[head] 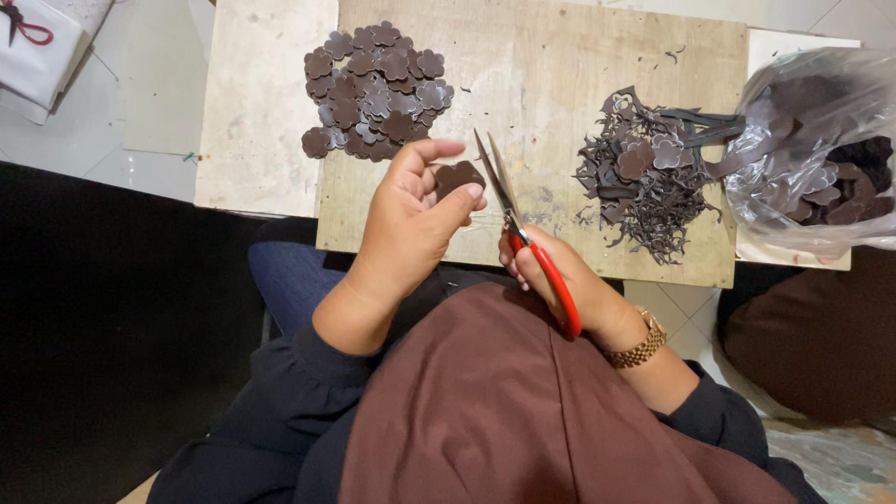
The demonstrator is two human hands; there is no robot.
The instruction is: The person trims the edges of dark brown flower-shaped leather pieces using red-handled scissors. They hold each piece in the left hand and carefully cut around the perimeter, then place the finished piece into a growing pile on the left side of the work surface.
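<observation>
My left hand (411, 219) pinches a dark brown flower-shaped cutout (457, 176) between thumb and fingers, above the wooden board (551, 65). My right hand (551, 271) grips red-handled scissors (527, 238), whose blades point up and away, just right of the cutout and nearly touching it. A gold watch (639, 347) sits on my right wrist. A heap of finished brown flower cutouts (373, 89) lies on the board beyond my left hand.
A tangle of brown offcuts and a few flower shapes (649, 173) lies right of the scissors. A clear plastic bag (817, 149) with more brown pieces sits at the far right. A white box with a red ribbon (33, 42) is at top left.
</observation>
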